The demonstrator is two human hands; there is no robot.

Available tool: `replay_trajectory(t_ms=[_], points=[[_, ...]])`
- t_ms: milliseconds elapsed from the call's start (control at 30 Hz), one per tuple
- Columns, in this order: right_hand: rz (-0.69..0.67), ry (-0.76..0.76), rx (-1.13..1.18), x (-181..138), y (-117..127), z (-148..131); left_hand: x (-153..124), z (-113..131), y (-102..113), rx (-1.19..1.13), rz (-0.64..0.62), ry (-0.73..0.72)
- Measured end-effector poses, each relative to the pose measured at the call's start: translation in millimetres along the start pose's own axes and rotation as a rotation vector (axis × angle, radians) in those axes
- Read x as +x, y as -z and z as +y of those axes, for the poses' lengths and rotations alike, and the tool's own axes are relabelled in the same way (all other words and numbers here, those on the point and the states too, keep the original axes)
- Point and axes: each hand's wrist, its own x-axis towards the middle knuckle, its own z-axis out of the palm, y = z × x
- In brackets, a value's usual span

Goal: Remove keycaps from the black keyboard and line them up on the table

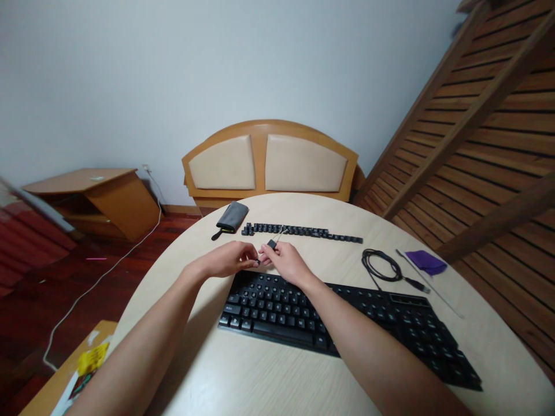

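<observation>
A black keyboard point(347, 315) lies across the round pale table point(243, 381). Above its far left corner both hands meet. My right hand point(284, 261) pinches a wire keycap puller with a small black keycap point(272, 244) at its tip. My left hand point(232, 258) is closed, its fingertips touching the same spot by the right hand's fingers; what it holds is too small to make out. A row of removed black keycaps point(303, 231) lies just beyond the hands.
A grey pouch point(232, 217) sits at the table's far left. A coiled black USB cable point(384, 267), a thin rod point(429, 283) and a purple cloth point(425, 261) lie at the right. A padded wooden headboard point(269, 162) stands behind the table; a wooden cabinet point(99, 199) at left.
</observation>
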Motion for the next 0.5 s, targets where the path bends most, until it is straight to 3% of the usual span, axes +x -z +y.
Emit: replay_trajectory(t_ms=[233,500], points=[[-0.016,-0.089,0.028,-0.4,2.0,-8.0,2.4,-0.5,-0.7,-0.124,0.073,-0.050],[0.084,-0.018,0.008,0.8,3.2,-4.2,6.6,-2.4,-4.6,-0.137,0.129,-0.060]])
